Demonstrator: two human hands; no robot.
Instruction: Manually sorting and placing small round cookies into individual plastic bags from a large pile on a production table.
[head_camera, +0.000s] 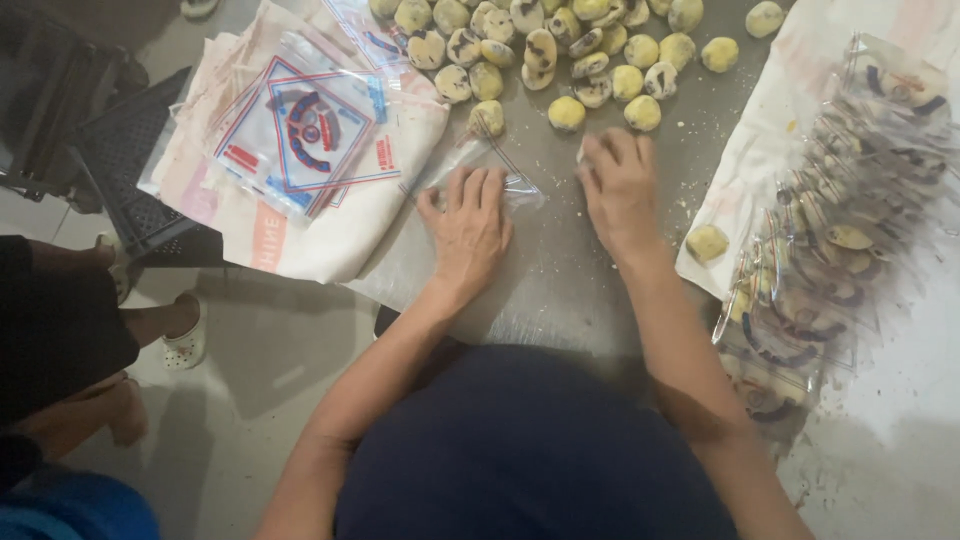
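Left hand (468, 222) flattens clear bag (478, 170) beside pastries (566, 113).

Two hands, the left hand (468, 222) and the right hand (620, 190), lie flat on one steel tabletop (560, 290). Roughly thirty yellow dough balls (565, 45) sit heaped at the far edge, with one more ball (708, 242) apart on the right. One clear bag (500, 170) lies under the left fingers. Two stacks of printed bags show: empty bags (305, 130) left, filled bags (830, 240) right, too overlapped to count.
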